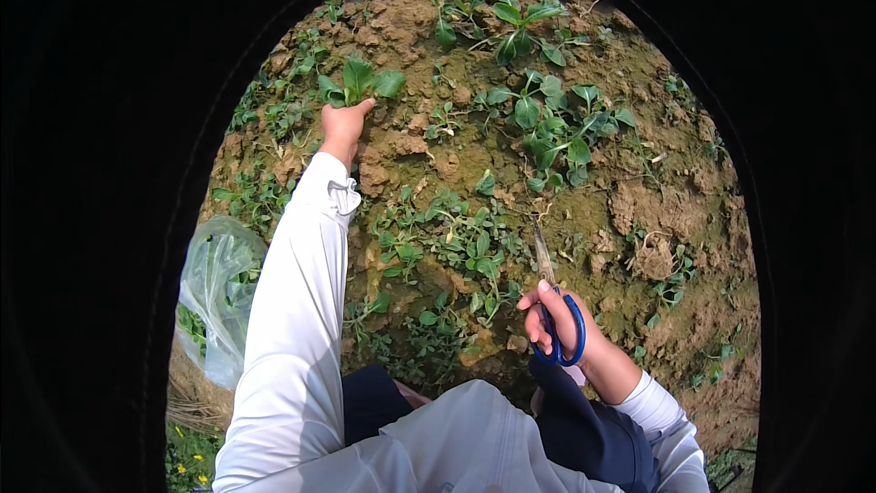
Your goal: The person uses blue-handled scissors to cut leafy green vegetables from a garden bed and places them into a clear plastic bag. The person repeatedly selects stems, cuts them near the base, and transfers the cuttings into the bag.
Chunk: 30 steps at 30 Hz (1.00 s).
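Stretched forward, my left hand is closed around the base of a leafy green plant. Its broad leaves spread out above my thumb, while the stem's lower end is hidden. Close to my right knee, my right hand holds blue-handled scissors, with fingers through the loops. The scissor blades point away from me over the soil and look closed together. Between my arms grows a low patch of small leafy plants.
Brown, cloddy soil surrounds the plants. Larger leafy greens stand ahead to the right, and more greens grow farther off. A clear plastic bag with green leaves inside lies beside my left arm. Yellow flowers show at lower left.
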Each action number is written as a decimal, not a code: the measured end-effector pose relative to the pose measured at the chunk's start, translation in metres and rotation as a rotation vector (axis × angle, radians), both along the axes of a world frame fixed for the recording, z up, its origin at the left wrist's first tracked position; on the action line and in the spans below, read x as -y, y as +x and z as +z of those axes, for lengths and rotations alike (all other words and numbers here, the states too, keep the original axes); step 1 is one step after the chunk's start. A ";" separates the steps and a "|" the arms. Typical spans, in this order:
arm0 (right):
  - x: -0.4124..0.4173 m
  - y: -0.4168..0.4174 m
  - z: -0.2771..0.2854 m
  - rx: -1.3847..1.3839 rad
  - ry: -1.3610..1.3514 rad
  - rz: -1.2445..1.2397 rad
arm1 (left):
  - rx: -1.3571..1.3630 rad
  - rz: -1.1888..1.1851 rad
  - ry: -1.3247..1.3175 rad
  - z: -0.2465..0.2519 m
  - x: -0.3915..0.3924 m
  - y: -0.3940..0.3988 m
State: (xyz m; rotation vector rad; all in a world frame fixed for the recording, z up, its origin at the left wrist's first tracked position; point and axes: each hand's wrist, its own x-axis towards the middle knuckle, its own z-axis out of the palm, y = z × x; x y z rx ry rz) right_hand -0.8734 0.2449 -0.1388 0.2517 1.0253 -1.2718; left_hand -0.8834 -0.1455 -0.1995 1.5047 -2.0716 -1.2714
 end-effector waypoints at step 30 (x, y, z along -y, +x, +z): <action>0.055 0.024 0.013 -0.489 0.021 0.412 | -0.523 0.023 0.324 0.077 -0.196 0.092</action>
